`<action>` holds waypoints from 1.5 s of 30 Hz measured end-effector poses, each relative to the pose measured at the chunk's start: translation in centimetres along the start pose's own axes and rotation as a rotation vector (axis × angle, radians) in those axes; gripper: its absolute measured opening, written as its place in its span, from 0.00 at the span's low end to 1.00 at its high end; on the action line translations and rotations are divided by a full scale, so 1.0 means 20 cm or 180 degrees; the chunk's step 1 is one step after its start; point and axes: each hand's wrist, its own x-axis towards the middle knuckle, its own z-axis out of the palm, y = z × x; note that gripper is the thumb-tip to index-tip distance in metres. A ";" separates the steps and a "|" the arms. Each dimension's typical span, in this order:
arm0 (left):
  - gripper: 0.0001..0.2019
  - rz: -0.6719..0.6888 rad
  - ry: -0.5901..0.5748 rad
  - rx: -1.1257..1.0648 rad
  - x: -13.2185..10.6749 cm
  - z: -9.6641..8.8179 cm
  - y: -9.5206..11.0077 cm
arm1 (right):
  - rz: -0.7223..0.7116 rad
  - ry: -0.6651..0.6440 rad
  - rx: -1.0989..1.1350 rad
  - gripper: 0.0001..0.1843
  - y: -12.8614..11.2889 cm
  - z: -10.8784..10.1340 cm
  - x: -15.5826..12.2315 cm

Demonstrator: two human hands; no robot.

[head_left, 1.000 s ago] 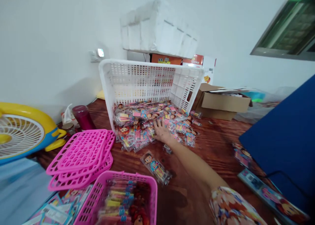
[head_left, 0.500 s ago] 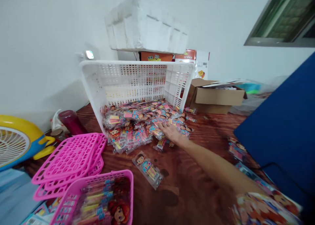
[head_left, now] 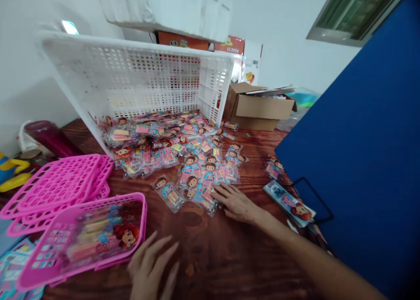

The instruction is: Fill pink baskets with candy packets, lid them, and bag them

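Loose packets: clear flat sachets (head_left: 210, 173), each printed with a brown-haired cartoon figure in a blue top above pink and yellow sticks; they overlap in a low pile on the tabletop (head_left: 210, 256), in front of the white crate.
Single packet: one sachet (head_left: 168, 193) of the same print, face up at the left edge of the pile, lying aslant.
White crate: perforated container (head_left: 138, 45) on its side, opening toward the viewer; further packets (head_left: 154, 142) fill its lower wall and spill out, some showing a red-haired figure.
Right hand: palm down (head_left: 238, 204), fingers extended and slightly parted, fingertips resting at the right edge of the pile — not closed around any packet; forearm enters from the lower right.
Left hand: released and empty (head_left: 152, 265), fingers spread and partly blurred, beside the near right corner of the pink basket; wrist out of view.
Pink basket: lattice-walled tray (head_left: 143, 217) holding a layer of packets (head_left: 105, 230) with a red-haired figure at the right end.
Pink panels: perforated sheets (head_left: 62, 182) stacked behind the basket.
Writing: "CC STICK" on the red-topped carton (head_left: 231, 47) behind the crate; sachet lettering — too small to read with certainty.
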 end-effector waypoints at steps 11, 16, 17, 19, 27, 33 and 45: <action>0.28 -0.1044 -0.1076 0.0288 0.56 0.65 0.24 | 0.1318 0.0681 0.0418 0.33 0.10 0.03 0.12; 0.28 -0.0870 -0.1456 0.0618 0.75 0.64 0.15 | 0.1561 0.0842 0.0080 0.35 -0.22 0.19 0.04; 0.29 -0.0782 -0.1522 0.0630 0.77 0.62 0.12 | 0.1496 0.0843 0.0115 0.35 -0.30 0.21 0.00; 0.31 -0.0650 -0.1661 0.0674 0.79 0.59 0.08 | 0.1283 0.0849 0.0272 0.34 -0.39 0.23 -0.09; 0.29 0.0039 -0.2016 0.0541 0.66 0.56 0.05 | 0.1654 0.1395 0.0715 0.16 -0.08 0.06 -0.05; 0.31 0.0274 -0.2072 0.0226 0.69 0.59 -0.02 | 0.1794 0.0912 0.0352 0.26 0.04 0.18 0.08; 0.23 0.0044 -0.1592 0.0719 0.72 0.68 0.04 | 0.1989 0.0607 -0.0161 0.22 -0.10 0.23 -0.08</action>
